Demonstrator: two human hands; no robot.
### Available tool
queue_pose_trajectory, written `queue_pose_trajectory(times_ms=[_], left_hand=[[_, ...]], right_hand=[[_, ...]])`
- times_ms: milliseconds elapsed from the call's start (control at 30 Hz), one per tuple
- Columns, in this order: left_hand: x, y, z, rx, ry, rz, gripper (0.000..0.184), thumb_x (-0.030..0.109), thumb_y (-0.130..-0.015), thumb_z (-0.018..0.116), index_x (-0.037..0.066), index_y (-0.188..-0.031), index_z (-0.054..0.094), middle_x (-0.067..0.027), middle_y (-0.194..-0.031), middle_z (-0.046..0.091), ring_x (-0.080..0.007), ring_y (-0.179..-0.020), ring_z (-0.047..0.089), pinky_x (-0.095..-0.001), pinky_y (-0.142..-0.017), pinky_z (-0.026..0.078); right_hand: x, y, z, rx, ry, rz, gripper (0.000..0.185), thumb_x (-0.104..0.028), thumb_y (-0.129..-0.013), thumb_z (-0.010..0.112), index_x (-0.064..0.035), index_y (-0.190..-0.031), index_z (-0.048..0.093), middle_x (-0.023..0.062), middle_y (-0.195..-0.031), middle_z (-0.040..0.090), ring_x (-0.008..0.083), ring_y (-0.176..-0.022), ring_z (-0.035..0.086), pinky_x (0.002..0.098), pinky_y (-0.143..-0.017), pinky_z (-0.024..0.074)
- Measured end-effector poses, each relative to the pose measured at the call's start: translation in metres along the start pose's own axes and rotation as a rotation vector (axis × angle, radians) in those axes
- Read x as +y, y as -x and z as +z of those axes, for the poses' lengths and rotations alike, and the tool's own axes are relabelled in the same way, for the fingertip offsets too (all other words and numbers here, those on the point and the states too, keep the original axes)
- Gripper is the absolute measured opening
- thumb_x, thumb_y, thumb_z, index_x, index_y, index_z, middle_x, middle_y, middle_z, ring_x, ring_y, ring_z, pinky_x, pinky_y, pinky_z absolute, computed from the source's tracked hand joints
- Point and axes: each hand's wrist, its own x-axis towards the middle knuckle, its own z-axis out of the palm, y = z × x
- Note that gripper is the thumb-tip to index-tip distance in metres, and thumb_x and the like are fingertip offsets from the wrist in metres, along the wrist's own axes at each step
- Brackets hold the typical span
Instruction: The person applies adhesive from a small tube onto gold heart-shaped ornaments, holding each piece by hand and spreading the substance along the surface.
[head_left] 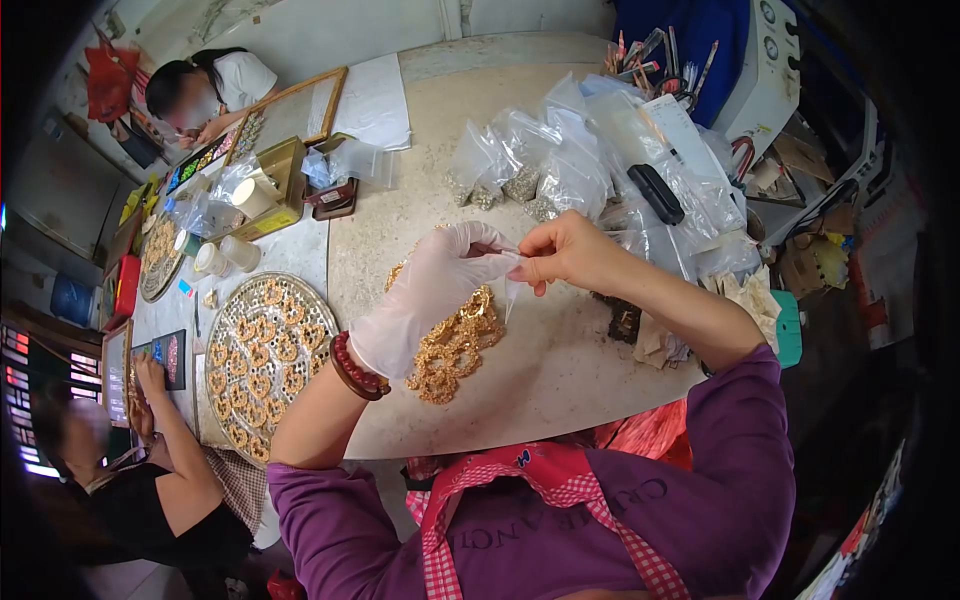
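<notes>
My left hand (pixel 440 285) wears a thin white glove, with a red bead bracelet (pixel 357 368) at its wrist. It is closed, its fingertips pinching a small clear plastic piece (pixel 512 292). My right hand (pixel 562 250) is bare and meets the left one at the fingertips, closed on the same clear plastic. Just below the gloved hand, a heap of gold-coloured chain pieces (pixel 450 362) lies on the table (pixel 520 400). Part of the heap is hidden behind the glove.
Left of me is a round tray (pixel 325 305) of gold heart-shaped pieces. Clear bags (pixel 575 175) and a black case (pixel 656 194) lie at the back right, near a dark clump (pixel 622 318). Co-workers sit at the far left (pixel 190 455) and back left (pixel 240 85).
</notes>
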Motion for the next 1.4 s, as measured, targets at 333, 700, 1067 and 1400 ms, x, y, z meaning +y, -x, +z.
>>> queue_pose_trajectory(times_ms=[333,700,1067,1400], left_hand=[[-0.02,-0.003,0.0,0.07,-0.286,0.483,0.017,-0.009,-0.076,0.064,0.001,-0.089,0.063,-0.0097,-0.081,0.064,-0.0197,-0.078,0.062,-0.0297,-0.069,0.049],[-0.014,-0.009,-0.017,-0.066,-0.439,0.987,0.025,-0.01,-0.071,0.064,0.007,-0.09,0.065,-0.0069,-0.092,0.066,-0.027,-0.087,0.064,-0.0359,-0.077,0.05],[-0.053,-0.011,-0.053,0.18,-0.177,0.299,0.018,-0.004,-0.085,0.061,0.004,-0.1,0.067,-0.0099,-0.1,0.069,-0.0201,-0.09,0.065,-0.0327,-0.079,0.051],[-0.103,0.025,-0.06,-0.001,-1.308,0.323,0.026,-0.001,-0.07,0.068,0.011,-0.093,0.066,-0.0096,-0.104,0.061,-0.0318,-0.096,0.06,-0.04,-0.08,0.048]], right_hand=[[0.003,-0.002,0.005,-0.112,-0.148,0.011,0.021,-0.017,-0.089,0.07,0.0019,-0.079,0.071,0.0051,-0.068,0.068,0.0086,-0.064,0.06,0.0242,-0.061,0.0445],[-0.002,-0.001,-0.004,-0.283,-0.473,0.123,0.016,-0.01,-0.084,0.072,0.0057,-0.085,0.072,0.0108,-0.075,0.07,0.0157,-0.071,0.065,0.0273,-0.07,0.0467],[0.012,-0.001,-0.003,-0.015,-0.329,0.106,0.016,-0.004,-0.074,0.08,0.0054,-0.085,0.072,0.011,-0.075,0.07,0.016,-0.065,0.065,0.0272,-0.065,0.049],[0.039,0.004,-0.011,0.146,-0.46,0.078,0.016,-0.009,-0.079,0.078,0.0025,-0.087,0.071,0.0055,-0.076,0.067,0.0115,-0.068,0.061,0.0263,-0.063,0.0476]])
